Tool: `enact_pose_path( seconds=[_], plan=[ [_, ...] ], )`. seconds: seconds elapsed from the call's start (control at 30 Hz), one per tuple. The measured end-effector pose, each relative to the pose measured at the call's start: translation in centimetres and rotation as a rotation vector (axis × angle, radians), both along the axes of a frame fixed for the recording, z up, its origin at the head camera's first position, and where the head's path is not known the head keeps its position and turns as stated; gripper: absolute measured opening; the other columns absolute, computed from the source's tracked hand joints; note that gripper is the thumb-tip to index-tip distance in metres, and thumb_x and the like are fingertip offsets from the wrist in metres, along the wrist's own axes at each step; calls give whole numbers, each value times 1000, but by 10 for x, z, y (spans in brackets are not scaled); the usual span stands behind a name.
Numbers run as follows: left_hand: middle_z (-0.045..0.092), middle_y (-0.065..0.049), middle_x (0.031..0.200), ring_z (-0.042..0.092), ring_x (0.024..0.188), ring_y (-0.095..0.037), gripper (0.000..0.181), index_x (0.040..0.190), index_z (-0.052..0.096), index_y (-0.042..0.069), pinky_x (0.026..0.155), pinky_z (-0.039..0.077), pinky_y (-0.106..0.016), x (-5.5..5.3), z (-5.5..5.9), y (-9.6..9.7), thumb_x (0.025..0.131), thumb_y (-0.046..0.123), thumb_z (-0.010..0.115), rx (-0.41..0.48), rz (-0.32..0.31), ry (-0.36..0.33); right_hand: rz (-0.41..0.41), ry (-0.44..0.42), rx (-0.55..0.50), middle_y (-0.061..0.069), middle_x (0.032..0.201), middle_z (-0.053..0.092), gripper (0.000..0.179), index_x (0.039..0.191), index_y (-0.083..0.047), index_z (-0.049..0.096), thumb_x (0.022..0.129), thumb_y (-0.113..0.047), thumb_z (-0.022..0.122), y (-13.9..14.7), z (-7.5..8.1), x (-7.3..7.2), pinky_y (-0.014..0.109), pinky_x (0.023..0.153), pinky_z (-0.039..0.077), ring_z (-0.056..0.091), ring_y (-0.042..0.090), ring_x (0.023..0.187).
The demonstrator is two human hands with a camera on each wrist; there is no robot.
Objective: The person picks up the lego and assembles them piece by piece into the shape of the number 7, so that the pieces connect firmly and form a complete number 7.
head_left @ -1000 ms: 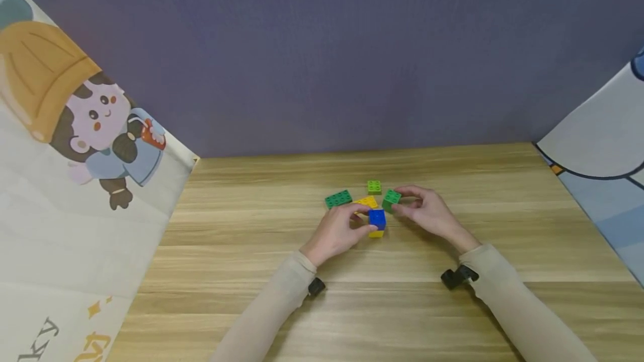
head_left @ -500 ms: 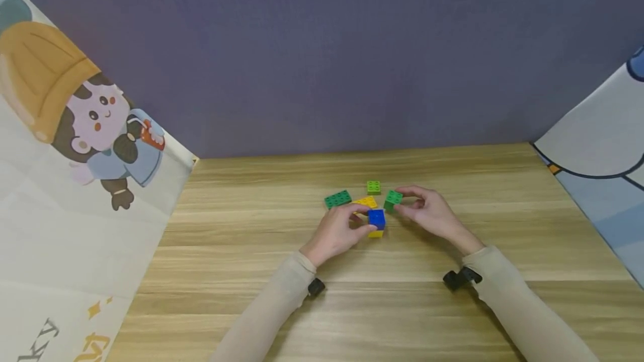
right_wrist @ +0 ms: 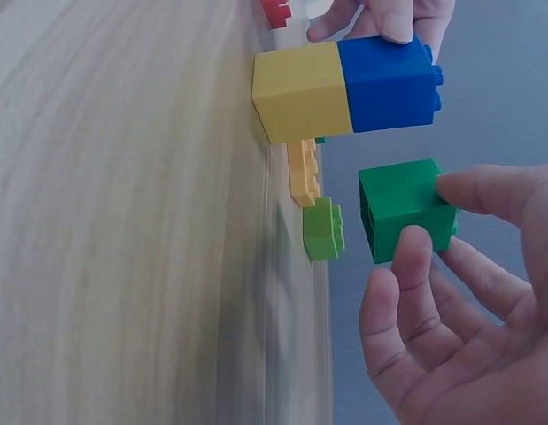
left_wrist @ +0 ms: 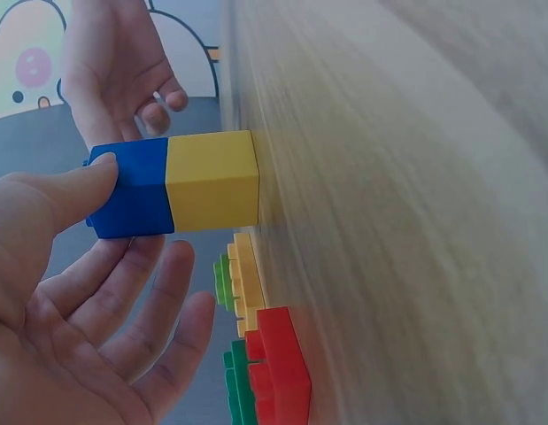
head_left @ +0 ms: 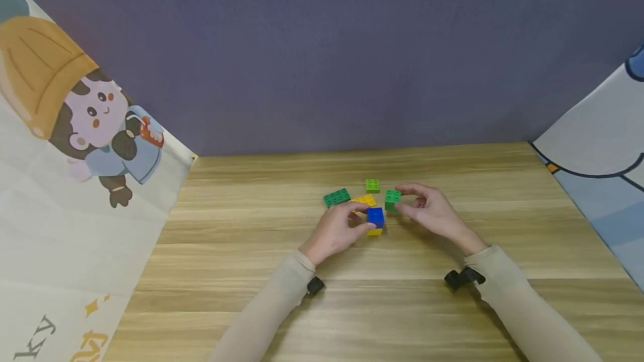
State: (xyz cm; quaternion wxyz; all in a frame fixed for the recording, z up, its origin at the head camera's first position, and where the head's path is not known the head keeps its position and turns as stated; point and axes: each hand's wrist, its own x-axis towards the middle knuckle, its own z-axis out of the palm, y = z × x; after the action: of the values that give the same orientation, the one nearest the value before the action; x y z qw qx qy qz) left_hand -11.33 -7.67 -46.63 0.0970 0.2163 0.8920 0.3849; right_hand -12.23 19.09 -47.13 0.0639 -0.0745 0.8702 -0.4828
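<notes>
My left hand [head_left: 334, 232] pinches a blue building block [left_wrist: 132, 186] between thumb and fingers. That block sits on top of a yellow block [left_wrist: 213, 180], whose base meets the tabletop. To the right, my right hand [head_left: 432, 211] pinches a green block [right_wrist: 405, 208] by its upper part. In the right wrist view the green block is raised off the table, its hollow underside facing down and its studs up. It is apart from the blue-and-yellow stack.
Behind the stack lie a flat yellow brick [head_left: 365, 200], a dark green brick [head_left: 336, 198] and a small lime brick [head_left: 372, 186]. A red brick [left_wrist: 281, 367], hidden by my left hand in the head view, lies beside them. A dark wall [head_left: 352, 60] borders the wooden table [head_left: 241, 200].
The green block has shifted slightly right, away from the stack, and turned a little in my right hand. My left hand stays on the blue block.
</notes>
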Motion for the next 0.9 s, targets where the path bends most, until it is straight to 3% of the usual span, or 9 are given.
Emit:
enact_pose_path(
  seconds=[0.13,0.63,0.9],
  plan=[
    [74,-3,137,74,111,-16,47,138,70,14,94,61,-32,0,1,0,100,40,77,-1,4,0,4,5,-1,19,133,71,52,145,-10,64,99,-30,77,0,4,2,27,56,49,69,33,83],
    [73,-3,137,73,111,-17,46,138,71,13,94,61,-32,0,2,0,100,40,77,4,-5,5,6,16,-9,18,115,74,51,144,-12,64,100,-33,76,0,9,6,29,56,50,71,35,83],
    [73,-4,138,74,112,-18,46,137,71,13,96,61,-34,1,2,-1,100,39,77,-3,-2,9,14,21,-20,18,123,73,54,146,-11,63,99,-34,77,-2,14,10,29,57,51,72,36,87]
  ],
)
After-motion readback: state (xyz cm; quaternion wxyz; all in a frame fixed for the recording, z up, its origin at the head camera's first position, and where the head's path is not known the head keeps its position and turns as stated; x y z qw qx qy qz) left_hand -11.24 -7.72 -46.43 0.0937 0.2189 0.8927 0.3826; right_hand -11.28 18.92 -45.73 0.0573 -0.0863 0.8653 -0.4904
